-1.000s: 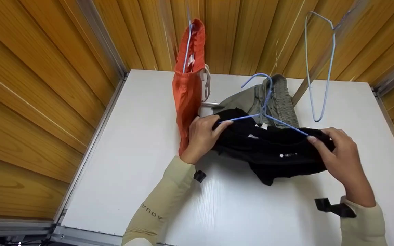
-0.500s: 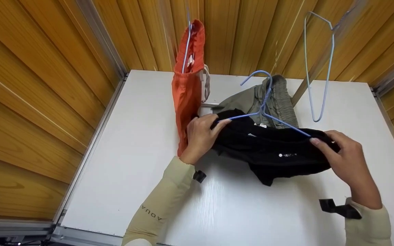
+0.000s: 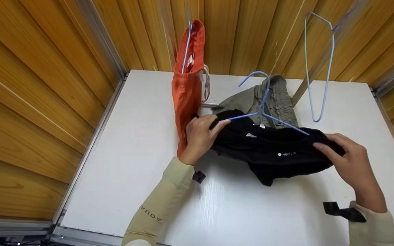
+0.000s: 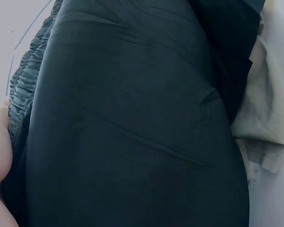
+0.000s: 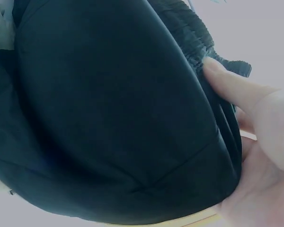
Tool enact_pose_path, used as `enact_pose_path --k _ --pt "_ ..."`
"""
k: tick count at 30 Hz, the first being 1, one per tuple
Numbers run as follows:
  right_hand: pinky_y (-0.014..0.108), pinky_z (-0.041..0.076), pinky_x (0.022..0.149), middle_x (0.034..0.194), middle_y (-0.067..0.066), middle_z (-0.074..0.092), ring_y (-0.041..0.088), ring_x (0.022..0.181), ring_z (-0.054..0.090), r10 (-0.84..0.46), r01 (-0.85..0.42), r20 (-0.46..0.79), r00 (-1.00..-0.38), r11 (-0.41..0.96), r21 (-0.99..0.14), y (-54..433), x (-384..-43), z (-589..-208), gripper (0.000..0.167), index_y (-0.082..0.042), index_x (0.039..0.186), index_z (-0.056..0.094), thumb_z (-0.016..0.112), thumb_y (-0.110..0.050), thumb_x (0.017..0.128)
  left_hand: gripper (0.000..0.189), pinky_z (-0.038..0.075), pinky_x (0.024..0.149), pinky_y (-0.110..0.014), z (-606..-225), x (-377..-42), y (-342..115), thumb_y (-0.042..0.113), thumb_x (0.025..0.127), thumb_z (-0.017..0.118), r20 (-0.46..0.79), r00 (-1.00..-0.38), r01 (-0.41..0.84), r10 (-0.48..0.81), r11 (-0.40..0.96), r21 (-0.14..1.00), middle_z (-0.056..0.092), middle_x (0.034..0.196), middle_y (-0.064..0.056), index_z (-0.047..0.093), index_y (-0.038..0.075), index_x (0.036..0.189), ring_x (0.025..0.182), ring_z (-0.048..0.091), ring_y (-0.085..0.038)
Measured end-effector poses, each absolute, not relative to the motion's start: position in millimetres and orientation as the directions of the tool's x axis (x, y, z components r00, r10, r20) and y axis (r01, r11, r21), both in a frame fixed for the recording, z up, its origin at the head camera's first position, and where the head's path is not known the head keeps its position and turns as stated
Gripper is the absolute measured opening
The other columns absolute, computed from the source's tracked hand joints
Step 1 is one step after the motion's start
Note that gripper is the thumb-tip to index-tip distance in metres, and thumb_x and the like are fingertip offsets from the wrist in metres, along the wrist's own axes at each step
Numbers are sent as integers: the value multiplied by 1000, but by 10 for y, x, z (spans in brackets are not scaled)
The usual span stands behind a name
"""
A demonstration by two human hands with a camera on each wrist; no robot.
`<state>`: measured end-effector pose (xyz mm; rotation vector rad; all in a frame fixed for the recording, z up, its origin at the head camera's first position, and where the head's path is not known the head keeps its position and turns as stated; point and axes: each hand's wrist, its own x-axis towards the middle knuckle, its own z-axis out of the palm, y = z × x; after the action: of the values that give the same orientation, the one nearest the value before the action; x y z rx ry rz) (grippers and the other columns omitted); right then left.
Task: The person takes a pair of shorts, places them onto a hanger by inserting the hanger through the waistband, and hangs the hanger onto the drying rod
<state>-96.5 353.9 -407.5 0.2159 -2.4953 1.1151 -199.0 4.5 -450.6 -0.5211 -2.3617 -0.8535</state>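
A pair of black shorts with a gathered waistband is held up over the white table, its waist opening facing upward. Inside that waist lies a blue wire hanger, its hook standing above the fabric. My left hand grips the left end of the waistband, thumb along the hanger's left arm. At the right end, my right hand pinches the waistband, thumb inside and fingers outside, just beyond the hanger's arm. Black cloth fills most of the left wrist view. In the right wrist view, my thumb presses the gathered edge.
Orange shorts with a pale drawstring hang on a hanger close to my left hand. Grey-green shorts lie behind the black ones. Another wire hanger hangs at the right from a bar. Wood-patterned walls enclose the white table.
My right hand has moved right and slightly down, drawing the waistband out past the hanger's arm. The thumb has come off the hanger's right arm. My left hand has barely moved.
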Motion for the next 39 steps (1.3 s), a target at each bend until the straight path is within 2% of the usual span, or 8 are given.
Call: enact_pose_path --k 5,15,21,24,28,31,35,39 --pt "7 41 79 91 -13 68 -8 88 59 10 -417 531 -847 608 -676 3549 -985 -4063 21 3 91 74 69 17 77 46 30 55 -24 -4476 -1989 38 49 88 63 638 -753 538 159 707 458 30 56 3 49 13 64 52 39 -13" --pt "1 39 77 92 -26 62 -15 86 55 -127 -439 504 -854 696 -568 3519 -1025 -3971 22 -4 92 76 74 10 75 44 30 58 -23 -4429 -1980 28 50 87 63 632 -759 531 158 712 459 33 57 3 51 13 66 54 42 -13" --pt "0 38 77 93 -28 63 -17 86 54 -168 -359 355 -920 726 -586 3570 -1022 -3946 15 -12 95 76 73 -3 83 47 30 56 -24 -4432 -1988 33 51 86 64 651 -738 555 178 707 437 30 57 4 48 13 64 53 40 -12" --pt "1 38 74 97 -18 67 -18 85 51 -175 -266 209 -962 765 -587 3615 -1012 -3926 12 -14 99 75 71 -15 88 49 29 55 -24 -4434 -1989 40 52 85 65 661 -724 577 197 698 423 28 57 4 46 13 62 52 38 -12" --pt "12 42 68 93 0 72 -10 77 52 -219 -191 15 -976 815 -548 3652 -1017 -3895 15 -15 97 73 67 -27 92 49 28 55 -24 -4422 -1991 55 52 85 66 677 -700 614 227 676 408 26 58 5 45 14 61 52 37 -11" --pt "20 43 65 82 -2 70 -3 70 52 -268 -180 -93 -959 829 -530 3654 -1028 -3878 15 -18 89 72 63 -30 94 50 27 56 -24 -4411 -1992 60 51 84 67 681 -691 631 242 662 405 25 58 6 45 14 60 51 36 -11" --pt "20 43 65 74 -8 67 -1 67 52 -312 -180 -159 -937 819 -545 3639 -1019 -3860 19 -20 85 71 59 -29 97 50 30 56 -25 -4410 -1999 68 52 84 67 678 -691 633 250 661 402 27 57 5 46 14 60 51 36 -11" --pt "18 44 65 78 -5 71 -3 69 55 -323 -206 -121 -939 808 -552 3632 -988 -3850 18 -17 89 73 59 -25 96 48 34 57 -25 -4412 -1999 77 52 83 68 675 -698 629 239 655 418 31 55 3 49 13 61 52 40 -11"
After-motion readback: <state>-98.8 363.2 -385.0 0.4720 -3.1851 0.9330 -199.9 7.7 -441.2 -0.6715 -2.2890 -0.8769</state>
